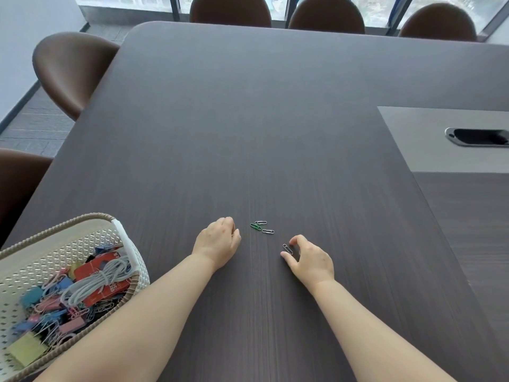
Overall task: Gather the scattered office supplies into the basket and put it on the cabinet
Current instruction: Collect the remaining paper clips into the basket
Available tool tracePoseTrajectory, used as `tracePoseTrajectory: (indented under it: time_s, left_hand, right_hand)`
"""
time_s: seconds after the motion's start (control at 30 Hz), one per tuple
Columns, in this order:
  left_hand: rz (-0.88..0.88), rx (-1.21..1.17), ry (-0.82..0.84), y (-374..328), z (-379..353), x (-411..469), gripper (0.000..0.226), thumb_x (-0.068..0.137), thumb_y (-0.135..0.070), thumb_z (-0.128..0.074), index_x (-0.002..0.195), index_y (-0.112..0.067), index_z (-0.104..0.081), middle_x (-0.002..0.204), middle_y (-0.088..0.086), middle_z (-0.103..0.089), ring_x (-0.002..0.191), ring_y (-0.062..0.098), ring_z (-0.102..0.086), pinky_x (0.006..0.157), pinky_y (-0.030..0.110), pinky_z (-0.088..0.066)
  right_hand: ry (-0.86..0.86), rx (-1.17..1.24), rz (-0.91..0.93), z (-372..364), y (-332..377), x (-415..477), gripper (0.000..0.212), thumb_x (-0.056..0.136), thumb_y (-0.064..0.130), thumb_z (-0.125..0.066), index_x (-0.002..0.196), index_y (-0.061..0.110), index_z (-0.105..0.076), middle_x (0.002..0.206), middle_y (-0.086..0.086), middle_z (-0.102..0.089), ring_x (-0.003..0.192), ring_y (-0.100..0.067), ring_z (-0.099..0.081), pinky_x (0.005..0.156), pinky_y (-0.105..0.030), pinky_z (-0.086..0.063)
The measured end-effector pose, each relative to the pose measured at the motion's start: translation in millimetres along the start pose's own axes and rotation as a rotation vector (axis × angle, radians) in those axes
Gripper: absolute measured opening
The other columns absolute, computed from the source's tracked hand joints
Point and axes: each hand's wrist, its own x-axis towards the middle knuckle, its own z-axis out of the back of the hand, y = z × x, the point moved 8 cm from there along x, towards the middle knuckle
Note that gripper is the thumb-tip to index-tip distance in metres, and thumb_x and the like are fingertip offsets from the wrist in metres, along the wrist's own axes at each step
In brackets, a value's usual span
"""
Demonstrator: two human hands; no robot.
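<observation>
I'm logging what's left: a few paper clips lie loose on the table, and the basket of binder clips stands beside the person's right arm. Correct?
No: the head view shows the basket of binder clips beside the person's left arm, not the right. The rest holds: a few paper clips lie loose on the table.

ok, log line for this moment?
left hand: curled on table, contents unclear | right hand: thumb and finger flank silver paper clip | loose: three clips | basket: part-filled, on table

Matt wood-grain table [275, 133], perforated plastic basket [68, 244], wire paperclips [261, 227]
</observation>
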Motion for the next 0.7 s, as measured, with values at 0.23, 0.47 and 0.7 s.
tracePoseTrajectory:
  time_s: [0.23,0.47,0.7]
  left_hand:
    - [0.022,0.096,0.048,9.2,-7.9,1.3,0.026,0.092,-0.037,-0.049,0.109,-0.017,-0.053,0.106,0.002,-0.054,0.104,0.021,-0.052,0.081,0.031,-0.042]
    - [0.057,0.048,0.135,3.1,-14.8,1.0,0.021,0.097,-0.028,-0.04,0.103,-0.011,-0.05,0.109,0.007,-0.051,0.098,0.025,-0.053,0.078,0.033,-0.039]
    - [0.051,-0.158,0.159,-0.2,-14.8,-4.0,0.019,0.1,-0.026,-0.025,0.092,-0.009,-0.028,0.082,0.007,-0.047,0.073,0.029,-0.045,0.064,0.034,-0.032]
  right_hand:
    - [0.115,0.049,-0.048,-13.7,9.9,8.2,0.012,0.094,0.026,-0.046,0.098,0.017,-0.054,0.107,0.0,-0.062,0.096,-0.022,-0.057,0.073,-0.028,-0.037]
    - [0.155,0.026,0.001,-15.2,23.8,10.8,0.011,0.098,0.023,-0.033,0.088,0.018,-0.034,0.106,-0.005,-0.056,0.082,-0.023,-0.044,0.069,-0.031,-0.031]
    - [0.212,0.197,0.032,-20.1,37.2,17.6,0.011,0.094,0.012,-0.028,0.103,0.016,-0.033,0.09,-0.002,-0.051,0.079,-0.026,-0.048,0.071,-0.04,-0.04]
